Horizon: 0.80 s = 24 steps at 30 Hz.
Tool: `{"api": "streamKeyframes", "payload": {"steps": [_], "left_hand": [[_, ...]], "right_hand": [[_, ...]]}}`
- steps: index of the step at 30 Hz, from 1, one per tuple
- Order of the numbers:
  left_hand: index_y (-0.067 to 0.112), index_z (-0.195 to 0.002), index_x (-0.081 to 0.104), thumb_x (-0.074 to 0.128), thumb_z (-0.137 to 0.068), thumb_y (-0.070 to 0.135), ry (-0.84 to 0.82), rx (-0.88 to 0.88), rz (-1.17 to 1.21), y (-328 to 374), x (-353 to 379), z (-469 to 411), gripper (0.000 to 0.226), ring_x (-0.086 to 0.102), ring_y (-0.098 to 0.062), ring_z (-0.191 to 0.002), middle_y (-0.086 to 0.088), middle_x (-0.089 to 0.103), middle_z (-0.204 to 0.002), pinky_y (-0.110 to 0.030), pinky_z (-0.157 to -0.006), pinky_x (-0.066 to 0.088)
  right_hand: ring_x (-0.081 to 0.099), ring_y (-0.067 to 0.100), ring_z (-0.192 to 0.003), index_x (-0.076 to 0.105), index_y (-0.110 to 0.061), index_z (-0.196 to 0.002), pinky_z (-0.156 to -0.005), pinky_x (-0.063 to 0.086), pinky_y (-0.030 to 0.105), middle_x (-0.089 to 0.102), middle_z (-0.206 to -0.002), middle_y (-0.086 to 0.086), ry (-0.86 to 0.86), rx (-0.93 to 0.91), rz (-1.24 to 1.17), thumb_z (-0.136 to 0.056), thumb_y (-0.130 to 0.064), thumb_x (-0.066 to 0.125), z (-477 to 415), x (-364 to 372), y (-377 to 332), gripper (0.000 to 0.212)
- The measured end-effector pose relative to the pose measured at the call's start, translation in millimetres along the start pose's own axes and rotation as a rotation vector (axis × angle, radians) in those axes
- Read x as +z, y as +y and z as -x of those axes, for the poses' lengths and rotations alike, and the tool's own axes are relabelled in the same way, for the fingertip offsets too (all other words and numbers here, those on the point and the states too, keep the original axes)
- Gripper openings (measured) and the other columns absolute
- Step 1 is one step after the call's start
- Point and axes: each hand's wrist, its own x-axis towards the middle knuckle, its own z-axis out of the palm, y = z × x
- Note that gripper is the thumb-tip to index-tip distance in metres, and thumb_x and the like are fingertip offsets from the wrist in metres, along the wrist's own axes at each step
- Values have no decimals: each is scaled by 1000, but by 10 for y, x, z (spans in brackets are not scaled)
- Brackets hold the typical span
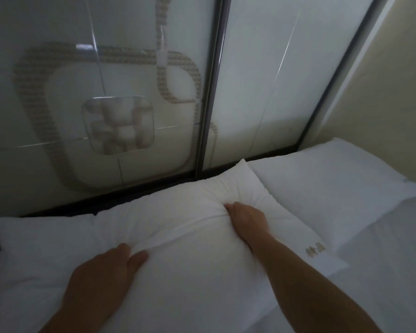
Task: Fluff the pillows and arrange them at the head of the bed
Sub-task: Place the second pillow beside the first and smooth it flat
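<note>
A white pillow (192,236) lies in the middle of the bed's head end, with small gold embroidery near its right corner. My right hand (247,218) pinches a fold of its cover near the top, fingers closed on the fabric. My left hand (106,270) grips the same cover lower left, fingers curled over a raised crease. A second white pillow (327,186) lies flat to the right, against the wall. At the far left, a third pillow (39,236) is partly under the middle one.
White bed sheet (389,272) covers the mattress at the right. Behind the pillows runs a dark bed edge (135,195), then a frosted glass partition (106,92) with a beige pattern and a metal frame post (211,92). A beige wall (394,92) stands at the right.
</note>
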Motion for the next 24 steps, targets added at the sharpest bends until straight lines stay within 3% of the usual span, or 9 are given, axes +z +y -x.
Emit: {"api": "streamKeyframes", "payload": {"steps": [4,6,9,12,14,17,19,22,24], "left_hand": [[27,-100,50,7,-72,75,80,-79,-58,40,15,98,71,55,-23,-102,-1,60,-106,-39,-83,45],[24,-102,53,15,-74,76,153,-211,-7,77,-39,140,70,52,-27,-103,-4,57,-107,-43,-84,43],[21,-120,54,25,-88,59,332,-237,130,319,-148,85,58,44,-36,-117,-12,52,-126,-57,-95,37],[40,-145,15,9,-89,58,134,-53,-54,533,16,53,59,1,-32,-144,0,11,-159,-69,-108,4],[48,-142,-11,-5,-78,74,-24,-99,-115,285,206,52,69,-21,-29,-142,7,-16,-158,-71,-104,-10],[52,-135,-23,-10,-60,89,-93,-256,-83,-292,271,97,84,-26,-24,-141,11,-28,-154,-68,-102,-13],[51,-137,-20,-7,-63,87,-145,-376,-31,-541,185,107,83,-23,-22,-142,10,-27,-154,-68,-106,-9],[43,-143,-12,-7,-73,77,-137,-497,2,-688,-8,60,78,-15,-26,-144,3,-20,-158,-67,-110,-4],[36,-146,-8,-12,-74,70,-27,-450,-47,-556,-111,-82,80,-9,-31,-144,-3,-13,-159,-66,-111,-2]], "right_hand": [[61,28,-83,47,-28,-74,-66,36,36,65,-86,3,-49,28,-4,-91,-56,22,-1,-116,-169,41],[59,28,-87,52,-24,-87,-69,38,38,62,-92,4,58,0,103,-94,-47,28,30,-280,-280,35],[51,27,-108,51,-28,-118,-85,41,46,58,-121,2,203,-295,44,-94,-55,24,217,-328,-828,46],[21,20,-140,26,-37,-142,-107,19,47,26,-154,-6,-88,-666,108,-92,-65,11,472,-72,-1124,59],[1,15,-143,11,-38,-147,-112,3,45,5,-157,-10,-207,-535,207,-90,-66,7,285,-132,-700,63],[4,18,-143,8,-35,-148,-113,9,52,3,-159,-7,-289,-14,280,-93,-61,11,-75,-343,224,61],[10,23,-143,8,-33,-148,-111,13,57,7,-159,-4,-346,170,286,-92,-60,10,-142,-439,523,62],[16,30,-140,9,-28,-147,-109,16,59,14,-158,2,-218,232,286,-90,-59,8,-218,-478,290,65],[8,27,-143,5,-30,-148,-111,12,55,6,-159,2,-142,72,240,-91,-61,12,-295,-448,-218,66]]}}
